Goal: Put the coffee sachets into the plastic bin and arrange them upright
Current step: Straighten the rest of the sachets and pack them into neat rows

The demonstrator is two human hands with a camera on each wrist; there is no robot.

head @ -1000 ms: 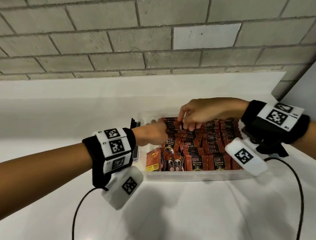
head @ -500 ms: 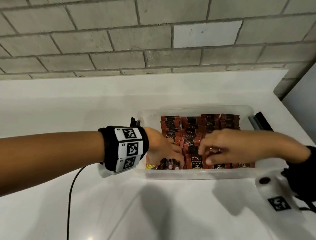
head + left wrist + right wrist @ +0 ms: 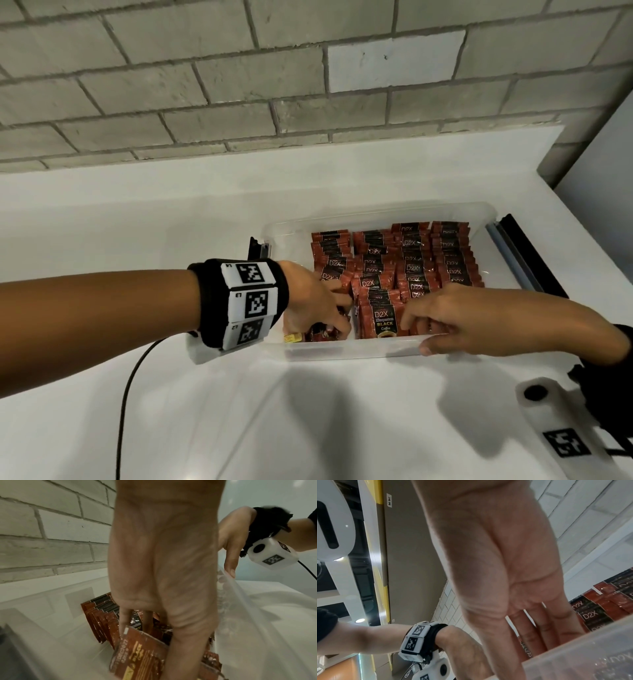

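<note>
A clear plastic bin on the white counter holds several rows of red and black coffee sachets standing upright. My left hand is in the bin's front left corner and grips a small bundle of sachets between thumb and fingers. My right hand is at the front right. Its straight fingers reach over the front wall onto the front row beside a D2X Black sachet. Its thumb touches the wall's outside.
A grey brick wall rises behind the white counter. A black and grey rail lies along the bin's right side, and a small black object sits at its rear left corner. A cable hangs from my left wrist.
Both hands left the rear rows and came to the bin's front. The left hand dropped into the front left corner, and the right hand swung down to the front right wall.
</note>
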